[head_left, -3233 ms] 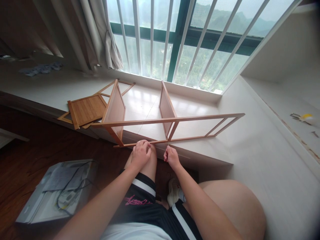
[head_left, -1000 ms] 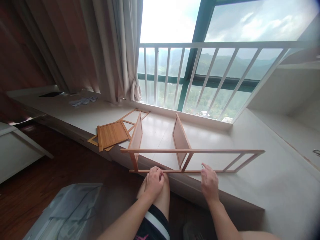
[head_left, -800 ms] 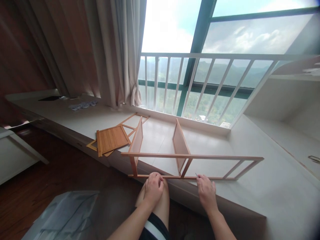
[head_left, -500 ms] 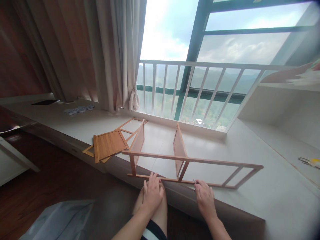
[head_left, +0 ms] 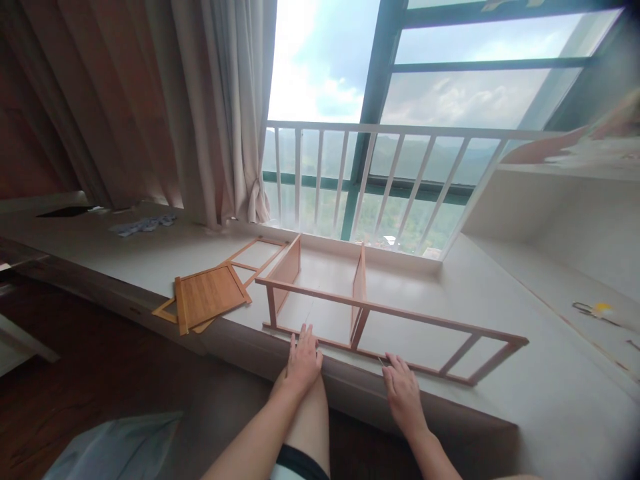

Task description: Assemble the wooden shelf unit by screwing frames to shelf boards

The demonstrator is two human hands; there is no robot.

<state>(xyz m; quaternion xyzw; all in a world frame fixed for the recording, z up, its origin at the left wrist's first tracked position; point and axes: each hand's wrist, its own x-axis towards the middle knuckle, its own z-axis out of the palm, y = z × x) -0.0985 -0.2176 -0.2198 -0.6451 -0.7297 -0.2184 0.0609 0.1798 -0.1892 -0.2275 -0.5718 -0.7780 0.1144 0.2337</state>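
Wooden frame (head_left: 365,307), lower rail (head_left: 335,343) at left hand (head_left: 304,361) and right hand (head_left: 404,392)

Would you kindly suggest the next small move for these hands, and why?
Perhaps steady the lower rail of the wooden frame with the left hand: it lies close to that rail, though firm contact is unclear, while the right hand pinches a thin piece near the same rail.

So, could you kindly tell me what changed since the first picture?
The wooden frame has swung, its left end going back onto the ledge, so it lies roughly along the edge. The right hand has moved right, past the divider; the left hand has stretched forward past the knee. The right hand's thin piece and the loose panel stay put.
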